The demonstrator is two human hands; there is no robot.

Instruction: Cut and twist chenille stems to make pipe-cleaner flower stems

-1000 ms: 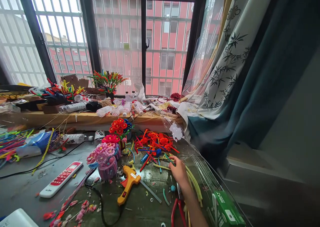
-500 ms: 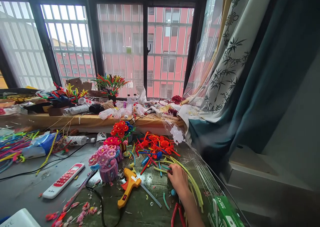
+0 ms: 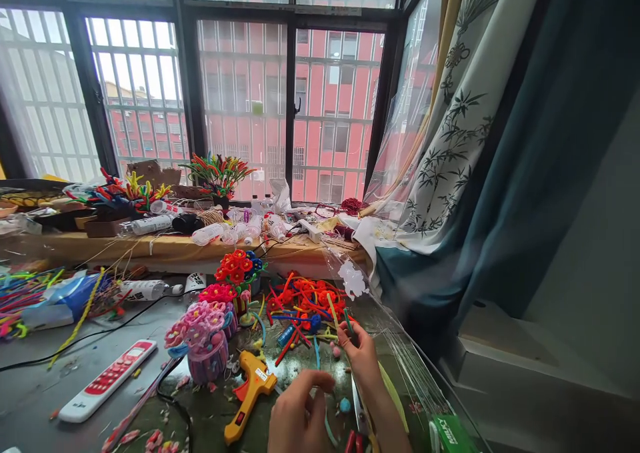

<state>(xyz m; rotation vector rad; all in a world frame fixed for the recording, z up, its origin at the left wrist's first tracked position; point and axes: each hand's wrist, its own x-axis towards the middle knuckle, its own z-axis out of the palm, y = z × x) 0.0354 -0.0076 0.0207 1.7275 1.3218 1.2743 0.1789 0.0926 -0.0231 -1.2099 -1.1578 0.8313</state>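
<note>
My right hand (image 3: 359, 348) is raised above the table, its fingers closed on pipe cleaners: a pale yellow pipe cleaner (image 3: 333, 310) and a short dark green one (image 3: 348, 320) stick up from the grip. My left hand (image 3: 301, 413) is at the bottom middle, fingers bent and apart from the thumb, with nothing visible in it. Red-handled scissors (image 3: 356, 441) lie below my right forearm, partly covered by it. Between the hands sits a blue pompom (image 3: 345, 405). A yellow glue gun (image 3: 250, 393) lies left of my left hand.
Pipe-cleaner flowers in a striped pot (image 3: 207, 360) stand left of centre. Behind are red pipe cleaners (image 3: 305, 300) in a heap. A white remote (image 3: 107, 381) lies at left, a green box (image 3: 453, 433) at lower right. Bottles and craft pieces crowd the windowsill (image 3: 175, 248).
My left hand has come into view from below. My right hand has lifted slightly with pipe cleaners now upright in its fingers. The camera view has shifted a little.
</note>
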